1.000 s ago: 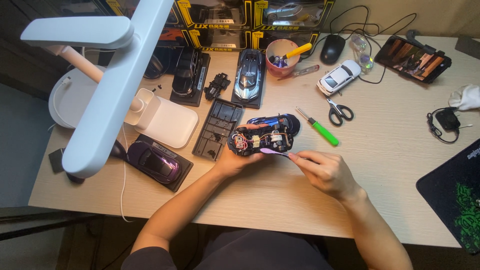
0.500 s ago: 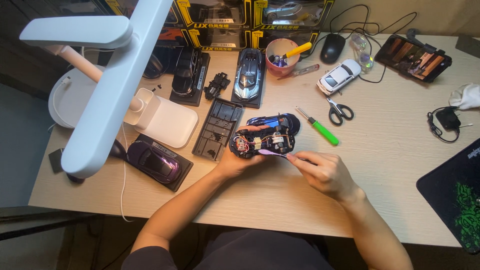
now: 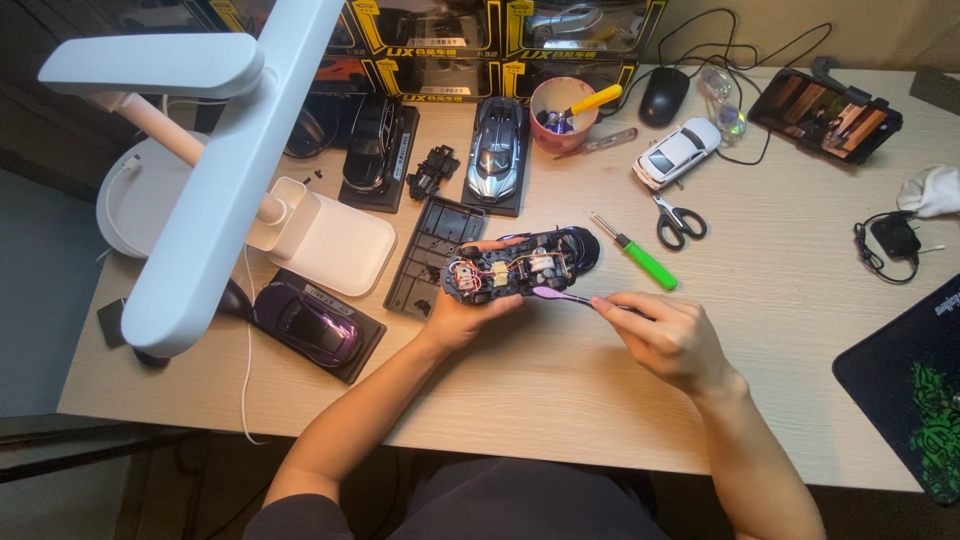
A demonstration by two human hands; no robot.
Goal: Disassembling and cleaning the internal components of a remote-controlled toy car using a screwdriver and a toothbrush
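Note:
My left hand grips an opened toy car chassis, its wires and small parts exposed on top, just above the wooden desk. My right hand pinches a thin purple tool whose tip touches the chassis's near edge. A green-handled screwdriver lies on the desk just right of the chassis. A black plastic base tray lies to the left of it.
A white desk lamp reaches over the left side. Model cars on black bases: purple, black, grey; a white car. Scissors, pink cup, mouse, phone, mouse pad.
The chassis has shifted slightly in my left hand while the purple tool's tip stays at its near edge. Nothing else has moved.

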